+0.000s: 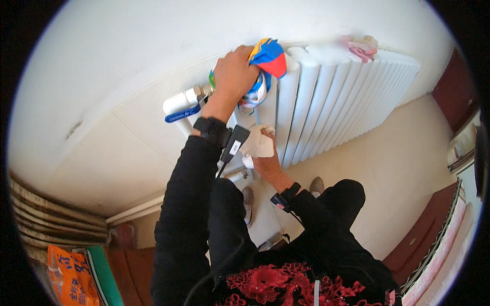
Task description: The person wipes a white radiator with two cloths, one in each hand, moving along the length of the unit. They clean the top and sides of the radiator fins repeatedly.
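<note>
My left hand (237, 70) grips a bunched multicoloured cloth (271, 55) at the top of the near end of a white column radiator (293, 111). Part of that cloth is hidden under the palm, and a lower fold hangs against the radiator. Below it, my right hand (268, 162) holds a beige cloth (257, 141) against the radiator's end section; the forearm partly hides the section beneath. Beside my left wrist is a white pipe elbow with a brass fitting (201, 90) and a blue valve lever (183, 114).
A pink cloth (361, 48) lies on the radiator's top. Orange printed bag (72, 277) and gathered curtain (57, 218) are at lower left. White pipes (136, 209) run low along the wall. A dark red cabinet (423, 229) stands at right, and my shoes (248, 204) are on the tiles.
</note>
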